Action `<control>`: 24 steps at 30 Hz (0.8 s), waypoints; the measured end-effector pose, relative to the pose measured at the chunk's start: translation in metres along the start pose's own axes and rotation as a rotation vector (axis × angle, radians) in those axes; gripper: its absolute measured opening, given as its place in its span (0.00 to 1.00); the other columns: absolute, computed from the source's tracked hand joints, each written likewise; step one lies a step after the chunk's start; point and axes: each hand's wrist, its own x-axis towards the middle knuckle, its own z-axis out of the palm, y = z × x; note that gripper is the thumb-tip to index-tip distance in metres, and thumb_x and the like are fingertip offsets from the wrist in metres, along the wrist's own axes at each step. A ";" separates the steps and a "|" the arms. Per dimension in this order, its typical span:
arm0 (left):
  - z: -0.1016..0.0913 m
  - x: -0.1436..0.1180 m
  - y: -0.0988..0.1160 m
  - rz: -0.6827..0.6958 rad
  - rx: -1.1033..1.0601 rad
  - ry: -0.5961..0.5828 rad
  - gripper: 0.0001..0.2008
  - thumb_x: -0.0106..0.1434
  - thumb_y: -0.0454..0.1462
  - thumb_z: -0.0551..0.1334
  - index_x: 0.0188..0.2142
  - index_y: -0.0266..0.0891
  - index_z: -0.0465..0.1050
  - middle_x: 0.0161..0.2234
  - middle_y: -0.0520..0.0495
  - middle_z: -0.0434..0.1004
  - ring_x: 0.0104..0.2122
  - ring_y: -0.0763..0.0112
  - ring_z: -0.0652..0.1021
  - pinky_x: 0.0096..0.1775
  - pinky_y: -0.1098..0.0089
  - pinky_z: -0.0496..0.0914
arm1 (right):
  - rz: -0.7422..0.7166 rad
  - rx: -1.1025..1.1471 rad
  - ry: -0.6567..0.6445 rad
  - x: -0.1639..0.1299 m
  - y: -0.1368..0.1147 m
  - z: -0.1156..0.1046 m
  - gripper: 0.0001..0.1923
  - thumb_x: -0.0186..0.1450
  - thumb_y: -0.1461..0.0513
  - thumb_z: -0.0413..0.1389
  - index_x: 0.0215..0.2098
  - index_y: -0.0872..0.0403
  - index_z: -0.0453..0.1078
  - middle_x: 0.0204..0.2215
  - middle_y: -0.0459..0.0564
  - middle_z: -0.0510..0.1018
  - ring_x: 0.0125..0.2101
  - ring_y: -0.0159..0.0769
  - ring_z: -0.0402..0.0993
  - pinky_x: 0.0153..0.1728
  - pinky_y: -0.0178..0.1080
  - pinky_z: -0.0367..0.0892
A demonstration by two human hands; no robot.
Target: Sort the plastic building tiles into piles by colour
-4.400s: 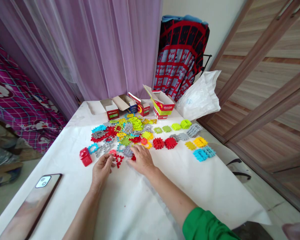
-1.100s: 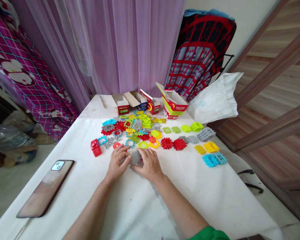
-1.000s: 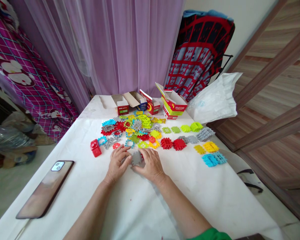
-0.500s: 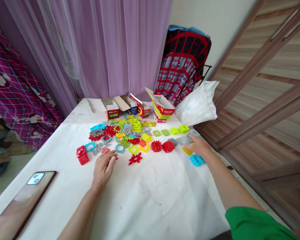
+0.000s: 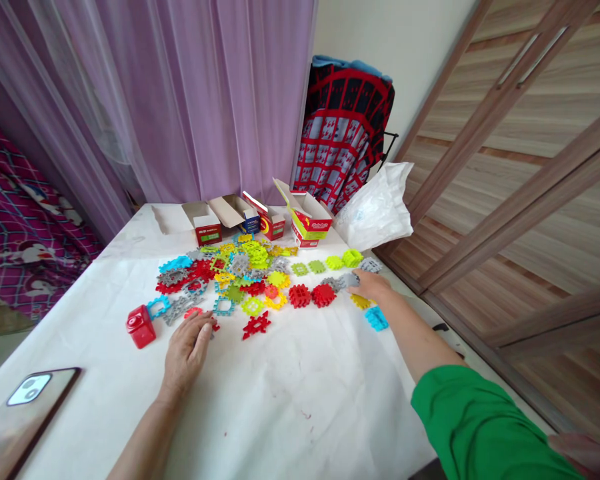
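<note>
Grey pieces (image 5: 353,279), toothed plastic tiles right of the frame's centre, lie under the fingertips of the right hand (image 5: 371,285). That hand reaches out flat from a green sleeve (image 5: 473,427) in the lower right, fingers loosely spread and pointing left; whether it pinches a tile I cannot tell. Just below the hand sit a yellow tile (image 5: 360,302) and a blue tile (image 5: 377,318), the yellow partly hidden by the wrist. To the left of the grey pieces stand two red stacks (image 5: 311,295), side by side.

Left of centre, the left hand (image 5: 186,350) rests palm down on the white table (image 5: 290,413), fingers slightly apart and holding nothing; its fingertips touch a small red piece (image 5: 197,313). A red star-shaped tile (image 5: 256,325) lies alone just right of that hand, and a red cube (image 5: 141,327) stands near its left.

Above both hands, the mixed pile of coloured tiles (image 5: 230,273) spreads across the middle of the frame, with a row of green tiles (image 5: 327,263) running to its right. Behind the pile are open cardboard boxes (image 5: 260,220), and a white plastic bag (image 5: 375,210) at the table's far right corner. A phone (image 5: 23,413) lies at the lower left edge.
</note>
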 end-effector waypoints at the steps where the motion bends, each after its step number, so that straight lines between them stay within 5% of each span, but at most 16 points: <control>1: 0.000 0.000 -0.001 -0.003 -0.001 0.001 0.17 0.66 0.47 0.51 0.36 0.43 0.76 0.43 0.46 0.81 0.50 0.59 0.76 0.55 0.57 0.68 | 0.000 -0.019 -0.027 0.001 0.000 0.000 0.35 0.57 0.49 0.60 0.59 0.52 0.64 0.52 0.59 0.75 0.50 0.50 0.72 0.45 0.44 0.67; 9: 0.001 0.000 -0.005 -0.022 -0.012 -0.010 0.18 0.66 0.48 0.52 0.37 0.44 0.77 0.45 0.45 0.80 0.49 0.58 0.77 0.55 0.56 0.68 | -0.025 -0.087 -0.112 0.005 -0.002 0.000 0.35 0.61 0.50 0.58 0.63 0.53 0.59 0.57 0.60 0.70 0.54 0.48 0.69 0.49 0.44 0.65; 18: 0.001 -0.001 -0.008 -0.039 -0.038 -0.012 0.18 0.66 0.49 0.52 0.38 0.43 0.76 0.46 0.44 0.80 0.50 0.57 0.76 0.55 0.55 0.68 | -0.025 -0.074 -0.086 -0.002 -0.005 -0.003 0.28 0.60 0.51 0.58 0.57 0.50 0.65 0.53 0.57 0.73 0.51 0.47 0.71 0.45 0.43 0.66; 24: 0.000 -0.002 -0.001 -0.192 -0.077 0.056 0.18 0.66 0.49 0.52 0.41 0.43 0.75 0.46 0.44 0.80 0.49 0.58 0.77 0.53 0.55 0.70 | -0.056 0.031 0.116 -0.024 -0.022 -0.006 0.24 0.63 0.54 0.55 0.56 0.54 0.67 0.51 0.59 0.74 0.51 0.48 0.71 0.48 0.43 0.65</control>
